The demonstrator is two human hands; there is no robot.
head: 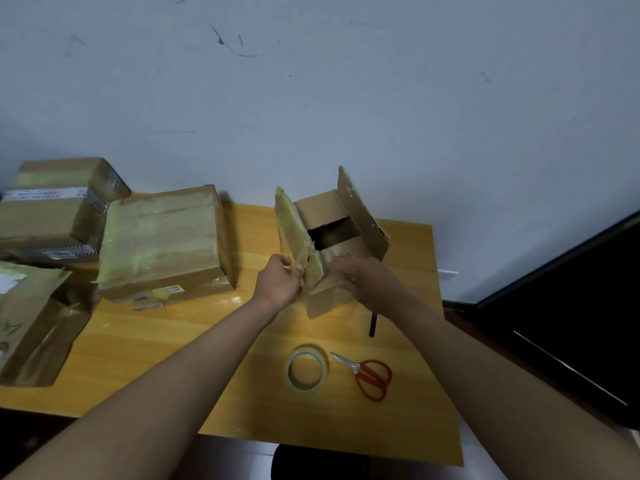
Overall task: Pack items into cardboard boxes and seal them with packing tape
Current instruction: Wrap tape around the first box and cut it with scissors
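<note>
A small cardboard box [329, 292] stands on the wooden table [173, 341], its top flaps raised and its dark inside showing. My left hand [277, 282] grips the upright left flap [291, 223], which carries old yellowish tape. My right hand [363, 275] rests with spread fingers on the box's near flap and right side. A roll of clear packing tape [306, 370] lies flat nearer to me. Red-handled scissors [370, 375] lie just right of the roll.
A larger taped box [162, 240] sits to the left of the small one. Stacked sealed boxes [52, 209] stand at the far left, and an opened box [31, 323] overhangs the left edge. A black strip [373, 323] lies under my right forearm. The wall is close behind.
</note>
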